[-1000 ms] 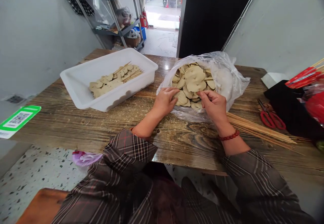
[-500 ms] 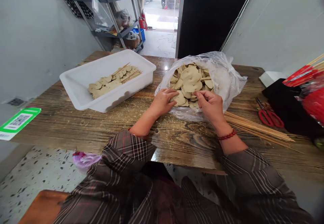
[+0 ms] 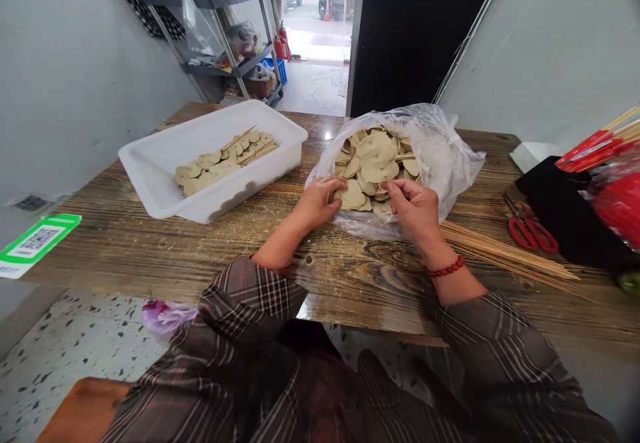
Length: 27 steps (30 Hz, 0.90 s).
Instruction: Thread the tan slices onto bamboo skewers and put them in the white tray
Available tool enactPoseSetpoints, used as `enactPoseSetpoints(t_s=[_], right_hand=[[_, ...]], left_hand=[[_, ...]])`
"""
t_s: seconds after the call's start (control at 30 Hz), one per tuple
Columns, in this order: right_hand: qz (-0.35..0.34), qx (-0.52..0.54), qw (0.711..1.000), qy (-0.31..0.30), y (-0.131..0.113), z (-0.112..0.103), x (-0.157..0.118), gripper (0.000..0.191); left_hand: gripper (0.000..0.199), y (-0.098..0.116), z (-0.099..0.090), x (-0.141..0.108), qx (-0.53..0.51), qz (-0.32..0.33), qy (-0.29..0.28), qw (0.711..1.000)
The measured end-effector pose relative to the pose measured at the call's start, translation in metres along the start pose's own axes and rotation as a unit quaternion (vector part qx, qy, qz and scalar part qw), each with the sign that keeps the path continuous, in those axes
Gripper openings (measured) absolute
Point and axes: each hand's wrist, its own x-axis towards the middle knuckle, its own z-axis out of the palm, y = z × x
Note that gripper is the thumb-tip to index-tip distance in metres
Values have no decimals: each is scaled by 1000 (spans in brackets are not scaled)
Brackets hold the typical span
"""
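A clear plastic bag (image 3: 440, 143) lies open on the table, filled with thin, flat beige slices (image 3: 377, 156) of some food. At the bag's near left edge, my left hand (image 3: 317, 201) has its fingers and thumb curled on the rim of a round beige slice (image 3: 351, 195). My right hand (image 3: 416, 206) is closed in a pinch over the near right part of the pile; what sits between its fingertips is too small to make out. Beside the right wrist lies a bundle of bamboo skewers (image 3: 510, 253). A white plastic tub (image 3: 165, 196) on the left holds skewered slices (image 3: 220, 163).
Red-handled scissors (image 3: 533, 233) lie at the right, next to a black holder (image 3: 560, 196) with red-wrapped sticks (image 3: 590, 153). A green-framed code card (image 3: 43, 239) is at the table's left end. Beyond the table stand a grey shelf cart (image 3: 240, 63) and a doorway.
My left hand has shifted slightly left at the slice's edge. The right hand keeps its pinch in nearly the same place. The view has moved a little.
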Motion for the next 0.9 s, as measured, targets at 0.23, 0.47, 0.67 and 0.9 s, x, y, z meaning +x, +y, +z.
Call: enactPoseSetpoints(t_s=[0.23, 0.47, 0.67, 0.9], right_hand=[[-3, 5, 1000, -10, -3, 1, -1, 32], [-2, 9, 1000, -2, -5, 2, -1, 35], [-5, 8, 1000, -3, -4, 1, 0, 31], [-9, 2, 1000, -5, -6, 1, -2, 33]], left_hand=[[19, -1, 6, 4, 4, 14, 43, 999], [16, 0, 8, 5, 25, 19, 43, 999], [17, -2, 7, 5, 18, -9, 38, 999], [20, -6, 1, 3, -36, -6, 26, 999]])
